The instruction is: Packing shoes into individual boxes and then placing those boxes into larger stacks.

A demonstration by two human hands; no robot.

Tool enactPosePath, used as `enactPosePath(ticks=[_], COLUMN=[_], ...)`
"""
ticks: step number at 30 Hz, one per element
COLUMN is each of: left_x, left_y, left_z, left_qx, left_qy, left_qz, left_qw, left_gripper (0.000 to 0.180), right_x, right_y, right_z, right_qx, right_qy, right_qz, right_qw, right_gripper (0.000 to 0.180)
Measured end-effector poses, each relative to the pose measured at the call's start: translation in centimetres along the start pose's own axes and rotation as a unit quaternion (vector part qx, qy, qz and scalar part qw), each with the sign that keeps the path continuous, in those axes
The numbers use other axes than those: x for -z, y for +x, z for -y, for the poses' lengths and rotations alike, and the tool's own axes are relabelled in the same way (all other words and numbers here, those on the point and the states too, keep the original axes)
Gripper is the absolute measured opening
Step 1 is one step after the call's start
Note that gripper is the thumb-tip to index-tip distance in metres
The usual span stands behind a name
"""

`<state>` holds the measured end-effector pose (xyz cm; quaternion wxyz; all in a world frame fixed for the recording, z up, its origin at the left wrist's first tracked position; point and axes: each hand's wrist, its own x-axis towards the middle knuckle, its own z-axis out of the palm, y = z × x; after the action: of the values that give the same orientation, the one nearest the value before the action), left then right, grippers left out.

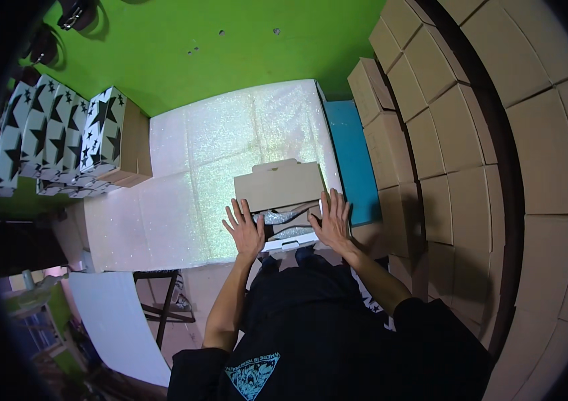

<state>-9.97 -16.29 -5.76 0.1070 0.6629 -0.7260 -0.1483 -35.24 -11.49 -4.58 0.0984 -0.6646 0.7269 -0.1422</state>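
In front of me at the table's near edge lies a shoebox (289, 244), its brown lid (278, 188) folded back toward the far side. Inside rests a pair of glittery silver shoes (284, 217), partly hidden by the box walls and my fingers. My left hand (248, 230) is at the box's left side, fingers spread, with nothing held. At the right side, my right hand (332, 219) lies with its fingers stretched out along the edge; the thumb points inward over the box.
A shimmering white cover lies on the table (224, 140). Star-patterned boxes (100, 130) stand stacked at the far left. Brown cardboard boxes (454, 123) form a tall wall on the right, beside a blue surface (351, 160). A white panel (113, 314) sits at the lower left.
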Motion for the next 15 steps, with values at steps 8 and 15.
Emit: enactPosePath(ticks=[8, 15], left_x=[0.0, 0.2], left_y=[-0.3, -0.3], left_z=[0.2, -0.1], left_qx=[0.003, -0.003], left_qy=[-0.015, -0.035], left_qz=[0.007, 0.001], left_qw=[1.000, 0.999], left_gripper=[0.073, 0.072], right_x=[1.0, 0.2], right_y=[13.4, 20.7], right_z=[4.5, 6.5], right_qx=[0.084, -0.073], right_qy=[0.089, 0.050], right_qz=[-0.038, 0.234], right_qw=[0.992, 0.968], right_gripper=[0.057, 0.055])
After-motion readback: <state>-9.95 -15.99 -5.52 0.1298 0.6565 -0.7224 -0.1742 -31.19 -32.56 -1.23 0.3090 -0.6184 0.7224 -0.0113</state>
